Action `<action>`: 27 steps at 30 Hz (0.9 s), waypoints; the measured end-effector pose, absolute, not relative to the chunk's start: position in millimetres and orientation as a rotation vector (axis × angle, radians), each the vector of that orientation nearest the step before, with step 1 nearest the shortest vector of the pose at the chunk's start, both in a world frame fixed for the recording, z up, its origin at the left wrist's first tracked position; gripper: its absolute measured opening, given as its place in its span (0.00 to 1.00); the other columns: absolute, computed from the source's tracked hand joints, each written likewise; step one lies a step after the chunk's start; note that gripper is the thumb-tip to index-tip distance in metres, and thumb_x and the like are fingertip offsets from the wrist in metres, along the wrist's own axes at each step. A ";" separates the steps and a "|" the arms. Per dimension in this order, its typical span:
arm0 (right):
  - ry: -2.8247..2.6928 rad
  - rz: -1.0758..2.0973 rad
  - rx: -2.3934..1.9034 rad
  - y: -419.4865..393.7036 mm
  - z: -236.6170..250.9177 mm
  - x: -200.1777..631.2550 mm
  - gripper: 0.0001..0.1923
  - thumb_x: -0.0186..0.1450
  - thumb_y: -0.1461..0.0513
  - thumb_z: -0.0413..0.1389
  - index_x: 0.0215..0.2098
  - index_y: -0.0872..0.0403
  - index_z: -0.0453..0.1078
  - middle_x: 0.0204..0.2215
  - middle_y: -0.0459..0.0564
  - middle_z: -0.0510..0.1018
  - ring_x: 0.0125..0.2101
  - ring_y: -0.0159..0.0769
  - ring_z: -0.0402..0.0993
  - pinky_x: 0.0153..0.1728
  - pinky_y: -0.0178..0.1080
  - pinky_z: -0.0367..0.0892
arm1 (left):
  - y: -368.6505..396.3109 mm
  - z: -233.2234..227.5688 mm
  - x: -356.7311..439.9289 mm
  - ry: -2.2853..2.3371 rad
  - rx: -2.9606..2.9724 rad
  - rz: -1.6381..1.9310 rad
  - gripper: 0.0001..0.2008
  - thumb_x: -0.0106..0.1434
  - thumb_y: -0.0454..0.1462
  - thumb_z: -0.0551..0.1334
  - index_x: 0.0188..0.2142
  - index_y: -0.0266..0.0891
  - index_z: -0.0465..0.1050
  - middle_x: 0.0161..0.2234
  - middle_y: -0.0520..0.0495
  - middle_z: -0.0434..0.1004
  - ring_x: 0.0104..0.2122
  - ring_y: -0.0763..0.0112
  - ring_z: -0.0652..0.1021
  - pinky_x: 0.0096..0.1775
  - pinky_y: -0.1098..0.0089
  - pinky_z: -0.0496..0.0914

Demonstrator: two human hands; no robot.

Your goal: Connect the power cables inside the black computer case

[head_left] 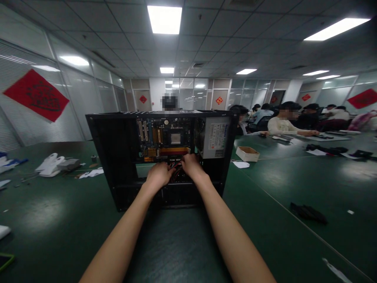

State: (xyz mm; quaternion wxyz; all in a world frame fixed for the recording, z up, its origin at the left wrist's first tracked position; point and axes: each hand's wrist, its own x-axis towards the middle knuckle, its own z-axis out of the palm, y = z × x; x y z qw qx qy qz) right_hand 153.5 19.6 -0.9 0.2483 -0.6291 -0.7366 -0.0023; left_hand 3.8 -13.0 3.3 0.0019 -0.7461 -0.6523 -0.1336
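A black computer case [113,157] stands on the green table with its side open towards me. Inside it are a motherboard [165,135] with gold and blue slots and, at the upper right, a silver power supply [216,137] with a label. Both my hands reach into the case just below the motherboard. My left hand [159,173] has its fingers closed on a bundle of dark and reddish cables [176,169]. From the other side, my right hand [193,167] grips the same cables, fingers bent. The fingertips and cable ends are partly hidden.
On the green table [259,236] a small open box [247,153] stands right of the case. A black cloth-like item [308,212] lies farther right. White plastic bags [50,164] and a grey block lie left. Several people sit at the right; one is behind the case.
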 end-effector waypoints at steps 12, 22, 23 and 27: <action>-2.006 -0.022 -1.789 28.3 -3.3 153.5 0.12 0.65 0.61 0.55 0.40 0.59 0.78 0.39 0.61 0.80 0.41 0.43 0.78 0.38 0.36 0.68 | -11.0 3.4 9.5 -2.039 -2.263 -0.347 0.18 0.64 0.48 0.56 0.42 0.38 0.76 0.41 0.34 0.80 0.43 0.50 0.79 0.40 0.60 0.71; -2.018 -0.069 -1.747 22.5 -6.4 152.9 0.14 0.67 0.62 0.50 0.40 0.58 0.77 0.38 0.60 0.80 0.40 0.44 0.78 0.39 0.37 0.69 | -12.5 -0.2 8.2 -1.988 -2.313 -0.403 0.22 0.67 0.49 0.50 0.38 0.36 0.77 0.37 0.35 0.80 0.38 0.54 0.80 0.34 0.66 0.68; -2.021 -0.068 -1.747 22.4 -5.9 153.0 0.14 0.67 0.61 0.50 0.41 0.58 0.77 0.38 0.60 0.80 0.40 0.44 0.78 0.39 0.37 0.68 | -11.9 -0.8 7.7 -1.986 -2.329 -0.423 0.23 0.67 0.49 0.50 0.37 0.36 0.78 0.36 0.35 0.80 0.37 0.55 0.80 0.34 0.66 0.68; -2.027 -0.041 -1.754 22.5 -3.9 153.3 0.14 0.67 0.62 0.50 0.42 0.58 0.76 0.40 0.61 0.80 0.42 0.43 0.78 0.41 0.37 0.68 | -3.7 -2.5 4.7 -1.900 -2.391 -0.619 0.22 0.68 0.47 0.50 0.35 0.35 0.78 0.34 0.37 0.81 0.37 0.58 0.80 0.37 0.67 0.67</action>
